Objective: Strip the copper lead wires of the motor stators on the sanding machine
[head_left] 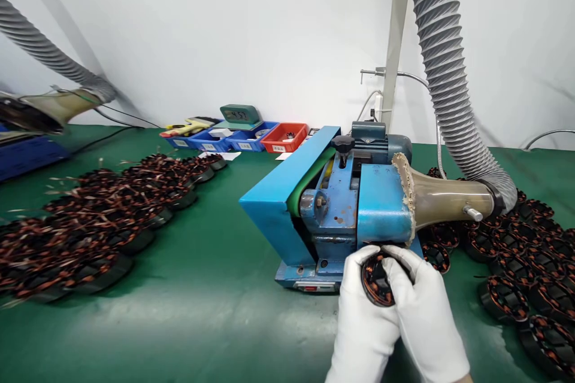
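Both of my hands wear white gloves and hold one motor stator [376,280], a black ring with copper windings. My left hand [366,317] wraps the ring's left and lower side. My right hand [417,302] grips it from the right, with fingers over its face and into its middle. The stator is tilted towards me, right in front of the blue belt sander [335,203]. Its green belt [309,178] runs under a blue guard. Whether the stator's far edge touches the machine is hidden.
Several stators with upright wire ends [112,215] lie on the left of the green table [215,311]. More stators [516,263] crowd the right. A grey hose [449,60] joins the sander's funnel [449,197]. Blue bins [213,141], a red bin [285,139] and a clock [240,114] stand behind.
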